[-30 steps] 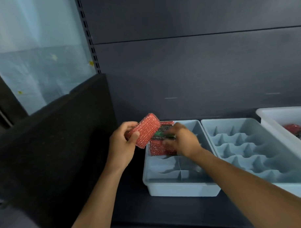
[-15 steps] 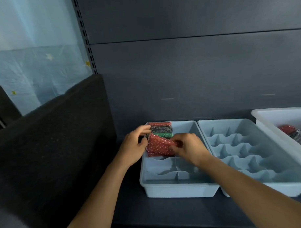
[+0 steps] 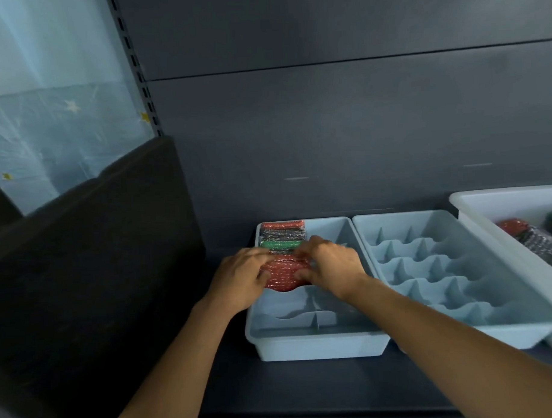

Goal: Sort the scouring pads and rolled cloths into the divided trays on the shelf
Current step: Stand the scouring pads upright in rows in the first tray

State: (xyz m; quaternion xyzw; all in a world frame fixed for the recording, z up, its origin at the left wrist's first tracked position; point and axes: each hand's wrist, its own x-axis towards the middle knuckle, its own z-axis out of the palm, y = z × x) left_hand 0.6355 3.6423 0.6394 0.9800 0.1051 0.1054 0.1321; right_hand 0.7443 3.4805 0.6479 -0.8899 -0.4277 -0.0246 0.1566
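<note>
A red scouring pad stands on edge in the left column of the left divided tray. My left hand grips its left end and my right hand grips its right end, fingers curled over the top. Behind it in the same column stand a green pad, a dark grey pad and another red pad. The compartments in front of the held pad hold nothing.
A second divided tray sits to the right, its compartments bare. A white bin at far right holds several loose pads. A dark padded panel stands at left; the grey shelf back wall is close behind.
The red pad, held up in my left hand a second ago, has come down into the tray column in front of the green pad. Both hands now sit on its ends.
</note>
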